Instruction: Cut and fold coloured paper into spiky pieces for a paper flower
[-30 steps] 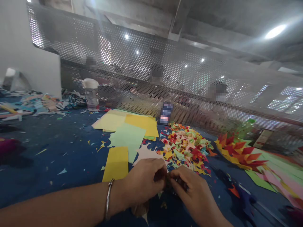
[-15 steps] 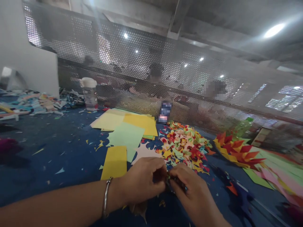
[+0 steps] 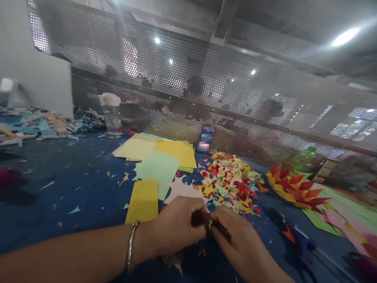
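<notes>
My left hand (image 3: 184, 224), with a silver bangle at its wrist, is closed in a pinch low in the middle of the view. My right hand (image 3: 238, 232) meets it fingertip to fingertip, also pinching. A sliver of something small and pale green shows between the fingertips; the fingers hide most of it. Just beyond the hands lies a pink paper sheet (image 3: 184, 188) with scalloped cut-outs. A folded yellow paper piece (image 3: 143, 200) lies by my left hand. Past my right hand spreads a heap of small colourful paper pieces (image 3: 232, 177).
Paper sheets (image 3: 173, 151) lie beyond the hands, near a propped phone (image 3: 206, 137). Dark-handled scissors (image 3: 303, 247) and a red-and-yellow folded-paper ring (image 3: 297, 188) are at right. A white-lidded bottle (image 3: 112, 114) stands at back left. A perforated screen (image 3: 165, 86) borders the table; people sit behind it.
Both hands stay together in nearly the same place, still pinching. My right hand's fingers have shifted slightly. The whole view has tilted a little.
</notes>
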Demonstrator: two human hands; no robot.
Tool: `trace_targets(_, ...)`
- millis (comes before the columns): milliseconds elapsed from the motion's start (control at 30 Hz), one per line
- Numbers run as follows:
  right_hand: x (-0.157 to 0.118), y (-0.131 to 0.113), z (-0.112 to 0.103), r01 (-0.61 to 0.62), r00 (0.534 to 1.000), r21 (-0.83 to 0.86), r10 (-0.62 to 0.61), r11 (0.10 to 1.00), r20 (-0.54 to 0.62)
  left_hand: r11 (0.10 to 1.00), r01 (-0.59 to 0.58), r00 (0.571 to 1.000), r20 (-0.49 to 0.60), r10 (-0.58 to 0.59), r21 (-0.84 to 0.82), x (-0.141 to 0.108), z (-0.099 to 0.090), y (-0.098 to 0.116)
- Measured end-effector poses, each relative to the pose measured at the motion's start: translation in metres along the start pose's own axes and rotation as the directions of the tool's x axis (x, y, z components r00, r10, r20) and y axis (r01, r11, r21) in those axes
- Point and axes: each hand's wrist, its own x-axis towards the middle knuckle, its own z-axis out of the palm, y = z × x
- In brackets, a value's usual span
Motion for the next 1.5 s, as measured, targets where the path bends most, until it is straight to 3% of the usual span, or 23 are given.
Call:
trace_targets(133, 0.000, -0.001, 0.002, -0.003, 0.999, -0.043, 0.005, 0.999, 0.032, 1.000, 0.015, 1.000, 0.006, -0.016, 0.024, -0.001, 0.000, 0.001)
trace_targets(400, 0.000, 0.000, -0.001, 0.005, 1.000, 0.021, -0.006, 1.000, 0.025, 0.989, 0.091, 0.995, 0.048, -0.086, -0.113, 0.004, 0.001, -0.004)
trace_targets(633, -0.001, 0.002, 0.000, -0.034, 0.998, 0.012, 0.034, 0.999, 0.044, 0.998, 0.059, 0.997, 0.054, -0.058, -0.013, 0.002, 0.000, -0.005)
trace_targets(967, -0.004, 0.005, -0.001, 0.044, 0.998, -0.041, -0.042, 0.998, 0.040, 0.994, -0.006, 1.000, 0.025, 0.003, 0.106, 0.005, 0.003, -0.007)
trace_targets(1100, 0.002, 0.005, -0.009, -0.005, 1.000, -0.031, 0.006, 0.999, 0.029, 0.995, -0.033, 0.999, -0.011, 0.034, 0.095, 0.006, 0.002, -0.012)
trace_targets(1200, -0.001, 0.013, -0.027, -0.112, 0.993, -0.083, 0.109, 0.990, -0.044, 1.000, -0.020, 0.998, -0.056, 0.020, 0.008, 0.010, 0.001, -0.017)
trace_targets(1300, -0.024, 0.036, -0.049, -0.285, 0.952, -0.150, 0.262, 0.947, -0.158, 0.988, -0.001, 0.997, -0.082, -0.012, -0.153, 0.015, 0.001, -0.022)
trace_targets(1400, -0.066, 0.071, -0.065, -0.538, 0.820, -0.198, 0.455, 0.819, -0.346, 0.965, 0.004, 0.996, -0.089, -0.028, -0.261, 0.017, 0.001, -0.023)
trace_targets(1500, -0.108, 0.101, -0.069, -0.692, 0.695, -0.172, 0.584, 0.701, -0.419, 0.960, 0.010, 0.996, -0.084, -0.035, -0.279, 0.017, 0.002, -0.021)
